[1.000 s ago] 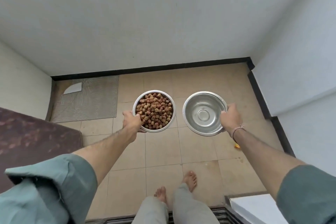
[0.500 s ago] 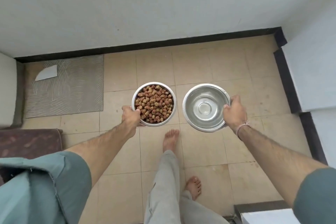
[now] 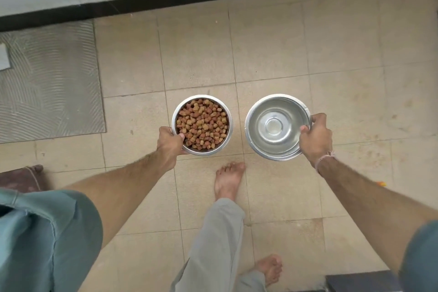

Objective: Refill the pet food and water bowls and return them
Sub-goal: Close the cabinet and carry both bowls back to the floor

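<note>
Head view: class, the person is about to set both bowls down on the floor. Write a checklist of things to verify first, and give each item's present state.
1. Left hand grips the food bowl by its rim: ok.
2. Right hand grips the water bowl by its rim: ok.
3. Food bowl filled with kibble: ok.
4. Water bowl holds water: cannot tell; the inside only shines.
5. Tiled floor beyond the bowls free of obstacles: ok.

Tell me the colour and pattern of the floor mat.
The mat is grey with curved ribbed lines; head view.
</note>
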`<state>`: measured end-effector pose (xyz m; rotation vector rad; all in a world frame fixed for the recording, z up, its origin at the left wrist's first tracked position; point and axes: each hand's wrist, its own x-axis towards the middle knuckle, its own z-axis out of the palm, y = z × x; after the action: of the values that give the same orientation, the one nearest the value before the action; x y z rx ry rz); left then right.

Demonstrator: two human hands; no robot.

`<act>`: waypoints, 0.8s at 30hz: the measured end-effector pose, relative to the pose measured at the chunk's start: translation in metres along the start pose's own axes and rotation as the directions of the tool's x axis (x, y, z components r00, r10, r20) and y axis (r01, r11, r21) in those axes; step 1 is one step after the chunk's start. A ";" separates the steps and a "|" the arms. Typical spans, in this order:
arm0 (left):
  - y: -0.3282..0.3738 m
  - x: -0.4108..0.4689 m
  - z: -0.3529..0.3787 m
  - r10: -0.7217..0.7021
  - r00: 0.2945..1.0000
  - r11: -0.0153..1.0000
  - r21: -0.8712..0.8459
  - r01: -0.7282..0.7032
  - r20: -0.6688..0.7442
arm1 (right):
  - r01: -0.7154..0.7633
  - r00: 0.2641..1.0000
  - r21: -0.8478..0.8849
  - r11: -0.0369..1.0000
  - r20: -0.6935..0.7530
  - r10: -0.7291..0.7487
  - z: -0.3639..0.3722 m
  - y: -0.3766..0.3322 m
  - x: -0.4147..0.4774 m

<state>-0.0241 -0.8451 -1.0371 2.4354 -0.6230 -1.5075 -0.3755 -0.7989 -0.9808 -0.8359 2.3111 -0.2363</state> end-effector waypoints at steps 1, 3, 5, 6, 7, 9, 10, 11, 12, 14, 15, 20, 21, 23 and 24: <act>-0.001 0.007 0.003 -0.004 1.000 1.000 -0.001 0.004 0.006 | -0.009 1.000 0.005 1.000 0.004 0.009 0.006 0.001 0.004; -0.006 0.025 0.013 -0.023 1.000 1.000 -0.007 0.023 0.010 | -0.028 1.000 0.008 1.000 0.006 0.028 0.023 0.005 0.017; -0.014 0.045 0.025 -0.046 0.999 0.999 -0.022 0.046 0.014 | -0.054 0.998 0.003 0.999 0.016 0.054 0.044 0.009 0.032; -0.018 0.054 0.031 -0.058 0.998 0.998 -0.026 0.058 0.014 | -0.069 0.997 0.003 0.998 0.022 0.069 0.053 0.011 0.040; -0.022 0.062 0.037 -0.067 0.998 0.997 -0.025 0.068 0.012 | -0.083 0.996 0.007 0.997 0.024 0.083 0.062 0.014 0.046; -0.028 0.078 0.048 -0.080 0.997 0.996 -0.027 0.080 0.019 | -0.099 0.995 0.009 0.995 0.021 0.098 0.077 0.019 0.060; -0.030 0.085 0.052 -0.086 0.996 0.996 -0.025 0.087 0.026 | -0.101 0.995 0.007 0.995 0.019 0.101 0.084 0.022 0.066; -0.032 0.091 0.057 -0.090 0.995 0.996 -0.023 0.090 0.031 | -0.100 0.995 0.006 0.995 0.016 0.100 0.090 0.024 0.072; -0.034 0.097 0.061 -0.091 0.995 0.995 -0.025 0.092 0.031 | -0.096 0.995 0.005 0.995 0.012 0.096 0.097 0.026 0.078; -0.037 0.108 0.069 -0.092 0.996 0.995 -0.034 0.092 0.021 | -0.096 0.995 0.002 0.995 0.004 0.096 0.108 0.030 0.088; -0.038 0.112 0.072 -0.091 0.996 0.995 -0.037 0.091 0.017 | -0.098 0.995 0.002 0.995 0.002 0.098 0.112 0.032 0.093; -0.039 0.130 0.079 -0.077 0.996 0.996 -0.040 0.078 0.034 | -0.113 0.994 0.010 0.994 -0.005 0.113 0.127 0.040 0.107; -0.039 0.133 0.080 -0.074 0.997 0.996 -0.043 0.075 0.033 | -0.115 0.993 0.012 0.993 -0.001 0.115 0.128 0.042 0.110; -0.038 0.135 0.082 -0.068 0.997 0.996 -0.057 0.070 0.029 | -0.114 0.994 0.016 0.993 0.004 0.113 0.130 0.044 0.113; -0.038 0.136 0.082 -0.067 0.997 0.996 -0.064 0.069 0.027 | -0.111 0.994 0.017 0.994 0.004 0.111 0.132 0.046 0.114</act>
<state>-0.0356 -0.8696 -1.1983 2.4157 -0.4923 -1.5613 -0.3800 -0.8279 -1.1589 -0.6961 2.3412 -0.2051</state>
